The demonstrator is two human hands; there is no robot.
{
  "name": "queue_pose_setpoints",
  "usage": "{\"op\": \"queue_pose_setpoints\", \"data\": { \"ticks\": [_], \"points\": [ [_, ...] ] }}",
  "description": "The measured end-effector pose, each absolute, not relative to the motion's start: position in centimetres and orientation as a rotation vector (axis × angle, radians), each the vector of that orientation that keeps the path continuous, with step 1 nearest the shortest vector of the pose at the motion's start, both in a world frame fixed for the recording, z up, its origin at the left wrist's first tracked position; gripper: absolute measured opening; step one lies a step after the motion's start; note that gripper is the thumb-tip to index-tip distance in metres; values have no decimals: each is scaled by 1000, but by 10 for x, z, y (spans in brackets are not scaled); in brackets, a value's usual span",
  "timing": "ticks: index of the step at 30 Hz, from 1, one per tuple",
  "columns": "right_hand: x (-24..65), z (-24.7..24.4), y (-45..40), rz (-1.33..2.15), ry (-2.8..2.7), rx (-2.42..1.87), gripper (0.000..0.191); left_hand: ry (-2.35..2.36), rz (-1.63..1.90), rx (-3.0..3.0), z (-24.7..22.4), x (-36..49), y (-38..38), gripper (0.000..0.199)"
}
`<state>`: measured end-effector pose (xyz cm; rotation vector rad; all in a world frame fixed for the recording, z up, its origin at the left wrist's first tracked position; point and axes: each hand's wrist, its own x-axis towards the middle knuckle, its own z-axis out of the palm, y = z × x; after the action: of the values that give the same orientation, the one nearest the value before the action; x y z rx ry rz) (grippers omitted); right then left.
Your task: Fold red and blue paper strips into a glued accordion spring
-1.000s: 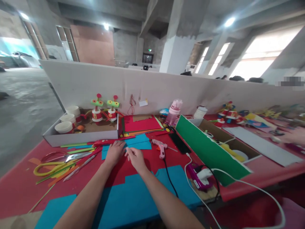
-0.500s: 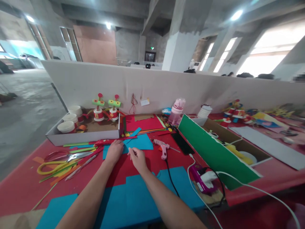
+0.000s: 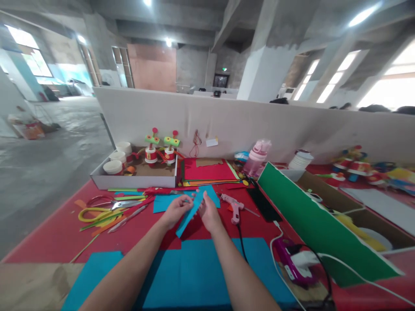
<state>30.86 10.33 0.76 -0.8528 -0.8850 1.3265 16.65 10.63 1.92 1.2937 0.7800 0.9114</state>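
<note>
Between my two hands a strip of blue paper [image 3: 185, 224] is held up at a slant over the table. My left hand [image 3: 177, 210] pinches its left edge, fingers closed. My right hand [image 3: 209, 211] grips its right edge, with fingertips partly behind the paper. Just beyond them a blue paper sheet [image 3: 162, 204] lies flat. To the right rests a pink glue gun [image 3: 236, 207] with a black cord. Large blue sheets [image 3: 197, 272] cover the near table edge beneath my forearms.
At the left lie scissors with yellow handles [image 3: 94, 214] among coloured paper strips. Behind stands a shallow box [image 3: 139, 183] holding paper-cup figures. A phone [image 3: 264, 205], a purple power strip [image 3: 293, 263] and a green-sided box [image 3: 317, 224] are on the right, with a pink bottle [image 3: 257, 157] behind.
Both hands have lifted a blue paper strip off the table and now hold it between them. The view has swung a little to the left.
</note>
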Motion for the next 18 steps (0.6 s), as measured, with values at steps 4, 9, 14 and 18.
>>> {"op": "queue_pose_setpoints", "data": {
  "ticks": [4, 9, 14, 18],
  "points": [
    [323, 18, 100, 1324, -655, -769, 34, 592, 553, 1282, 19, 172, 94, 35],
    [328, 21, 95, 1572, -786, -741, 25, 727, 696, 1319, 19, 164, 102, 46],
    [310, 15, 86, 1826, -1011, -818, 30, 755, 1032, 1297, 19, 158, 115, 39],
    [304, 10, 82, 1882, -1139, -856, 36, 762, 1071, 1322, 21, 156, 116, 39]
  ]
}}
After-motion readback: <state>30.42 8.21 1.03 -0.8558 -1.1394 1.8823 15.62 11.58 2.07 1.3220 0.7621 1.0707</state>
